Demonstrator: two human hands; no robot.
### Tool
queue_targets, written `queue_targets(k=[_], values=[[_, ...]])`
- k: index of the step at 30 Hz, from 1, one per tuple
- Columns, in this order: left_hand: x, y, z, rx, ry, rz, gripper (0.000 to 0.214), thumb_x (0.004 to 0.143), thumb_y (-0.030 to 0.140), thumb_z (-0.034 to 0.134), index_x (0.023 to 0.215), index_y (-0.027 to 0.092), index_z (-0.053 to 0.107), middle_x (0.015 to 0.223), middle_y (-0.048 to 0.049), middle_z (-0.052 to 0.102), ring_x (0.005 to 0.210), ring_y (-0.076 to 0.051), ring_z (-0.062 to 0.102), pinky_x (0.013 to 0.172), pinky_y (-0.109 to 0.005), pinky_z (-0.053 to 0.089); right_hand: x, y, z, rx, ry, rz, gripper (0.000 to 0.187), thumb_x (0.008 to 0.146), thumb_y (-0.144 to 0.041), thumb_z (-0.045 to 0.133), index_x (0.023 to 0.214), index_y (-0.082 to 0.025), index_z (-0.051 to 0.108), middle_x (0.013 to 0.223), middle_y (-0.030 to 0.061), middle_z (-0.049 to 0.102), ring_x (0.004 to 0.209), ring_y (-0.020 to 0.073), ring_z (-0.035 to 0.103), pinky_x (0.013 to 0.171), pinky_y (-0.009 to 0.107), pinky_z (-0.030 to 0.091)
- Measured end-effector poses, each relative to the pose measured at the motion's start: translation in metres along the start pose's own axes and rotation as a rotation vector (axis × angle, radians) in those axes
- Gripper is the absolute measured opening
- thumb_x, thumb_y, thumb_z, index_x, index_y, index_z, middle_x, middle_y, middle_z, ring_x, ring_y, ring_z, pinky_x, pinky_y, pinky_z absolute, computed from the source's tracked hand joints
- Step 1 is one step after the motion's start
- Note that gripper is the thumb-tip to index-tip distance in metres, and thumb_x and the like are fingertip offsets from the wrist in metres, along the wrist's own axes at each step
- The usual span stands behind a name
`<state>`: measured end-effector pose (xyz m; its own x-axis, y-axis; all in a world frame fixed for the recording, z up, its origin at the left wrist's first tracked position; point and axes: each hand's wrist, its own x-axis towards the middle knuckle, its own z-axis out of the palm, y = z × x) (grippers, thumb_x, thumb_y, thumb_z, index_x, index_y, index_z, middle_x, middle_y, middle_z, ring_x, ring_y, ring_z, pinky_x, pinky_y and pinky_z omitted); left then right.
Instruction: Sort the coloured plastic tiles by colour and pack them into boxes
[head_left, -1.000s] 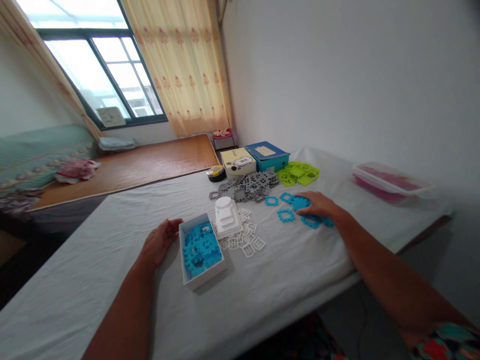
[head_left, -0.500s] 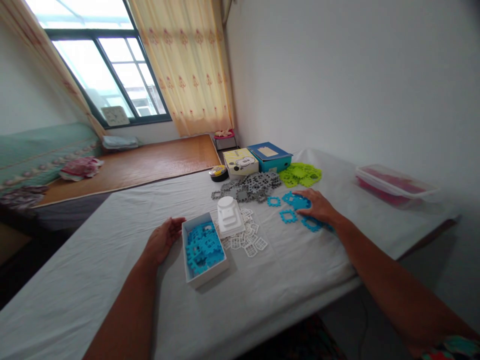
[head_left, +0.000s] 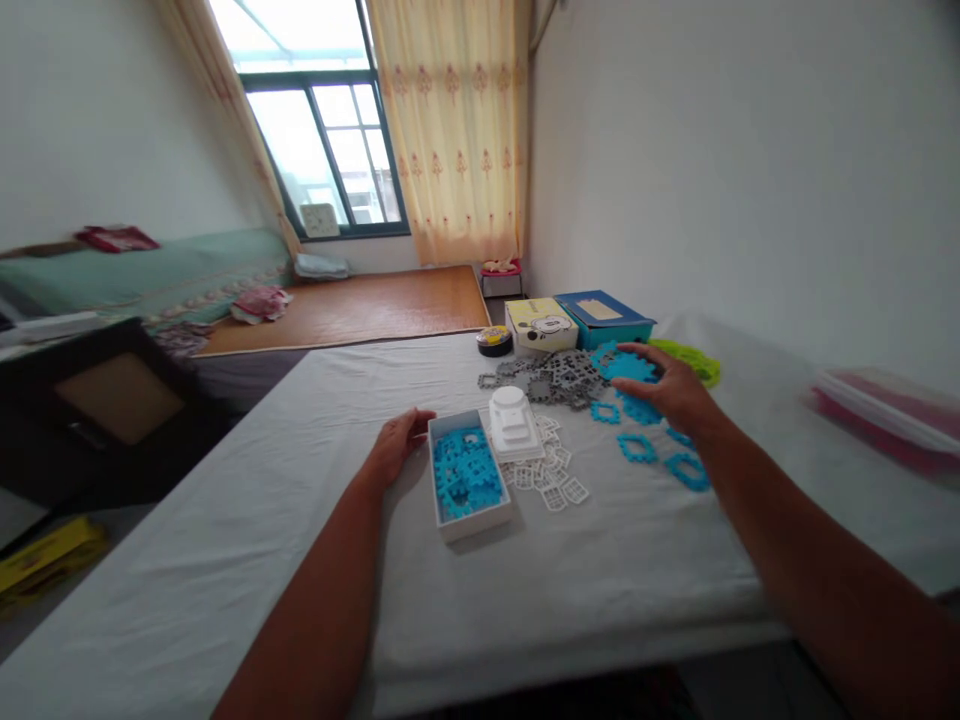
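Note:
My right hand (head_left: 671, 385) grips blue interlocking building pieces (head_left: 622, 365) between thumb and fingers, raised over the cloth. Beneath and beside it lie more loose blue pieces (head_left: 637, 447), some of them square frames. My left hand (head_left: 397, 445) rests by the left side of a white open box (head_left: 474, 524), its fingertips at the box's upper left corner and its fingers loosely extended. Inside the box are many blue pieces (head_left: 469, 465). Against the box's right side stands a stepped white plastic piece (head_left: 516, 425), with white lattice panels (head_left: 551, 480) scattered around it.
Grey interlocking pieces (head_left: 562, 375) lie in a heap behind. Farther back stand a round black tin (head_left: 495, 343), a yellow box (head_left: 540, 325) and a blue box (head_left: 607, 320). Green pieces (head_left: 697, 362) are partly behind my right hand. A lidded plastic container (head_left: 885, 415) sits at the right.
My right hand has lifted blue pieces off the cloth. My left hand stays by the white box, its fingers now nearer the corner. The whole view has swung left.

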<state>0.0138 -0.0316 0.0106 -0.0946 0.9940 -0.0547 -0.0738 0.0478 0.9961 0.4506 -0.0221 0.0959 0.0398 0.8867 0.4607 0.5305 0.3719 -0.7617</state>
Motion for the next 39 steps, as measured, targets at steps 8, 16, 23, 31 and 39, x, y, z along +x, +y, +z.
queue_targets(k=[8, 16, 23, 31, 39], values=[[0.001, -0.003, 0.0, -0.026, -0.023, 0.011, 0.051, 0.073, 0.06, 0.062, 0.093, 0.014, 0.072, 0.095, -0.01, 0.071, 0.086, -0.019, 0.062, 0.074, -0.029, 0.045, -0.036, -0.113, 0.161, 0.769, -0.565, 0.244, 0.065, 0.071, -0.039, 0.075, 0.131, -0.024, 0.052, 0.106, 0.0069, 0.067, 0.083, 0.0199, 0.066, 0.077, 0.04, 0.057], [-0.002, -0.002, 0.003, -0.004, -0.051, 0.047, 0.059, 0.076, 0.067, 0.055, 0.095, 0.014, 0.072, 0.098, -0.0122, 0.071, 0.09, -0.022, 0.063, 0.077, -0.033, 0.045, -0.048, -0.109, 0.183, -0.165, -0.52, -0.382, 0.039, 0.086, -0.012, 0.051, 0.124, -0.011, 0.058, 0.126, 0.017, 0.061, 0.119, 0.0252, 0.055, 0.104, 0.042, 0.039], [-0.008, 0.004, 0.01, 0.103, -0.085, 0.132, 0.05, 0.076, 0.06, 0.06, 0.102, 0.019, 0.072, 0.112, -0.0098, 0.069, 0.105, -0.026, 0.06, 0.083, -0.037, 0.046, -0.045, -0.108, 0.168, -0.256, -0.575, -0.387, 0.038, 0.084, -0.006, 0.049, 0.115, -0.021, 0.066, 0.112, 0.0079, 0.07, 0.102, 0.0222, 0.066, 0.089, 0.032, 0.049], [-0.006, 0.002, 0.012, 0.345, -0.182, 0.431, 0.032, 0.077, 0.047, 0.066, 0.089, 0.019, 0.075, 0.103, -0.008, 0.072, 0.107, -0.025, 0.061, 0.1, -0.038, 0.041, -0.059, -0.109, 0.162, 0.174, -0.625, -0.341, 0.036, 0.081, -0.008, 0.055, 0.112, -0.023, 0.067, 0.1, 0.0022, 0.071, 0.085, 0.0154, 0.067, 0.071, 0.026, 0.053], [-0.01, 0.006, 0.016, 0.326, -0.139, 0.387, 0.042, 0.075, 0.046, 0.067, 0.109, 0.021, 0.071, 0.113, -0.0081, 0.069, 0.109, -0.025, 0.059, 0.099, -0.039, 0.042, -0.082, -0.104, 0.167, -0.026, -0.61, -0.633, 0.026, 0.092, -0.018, 0.05, 0.108, -0.023, 0.07, 0.101, 0.0067, 0.071, 0.099, 0.0215, 0.058, 0.09, 0.037, 0.046]])
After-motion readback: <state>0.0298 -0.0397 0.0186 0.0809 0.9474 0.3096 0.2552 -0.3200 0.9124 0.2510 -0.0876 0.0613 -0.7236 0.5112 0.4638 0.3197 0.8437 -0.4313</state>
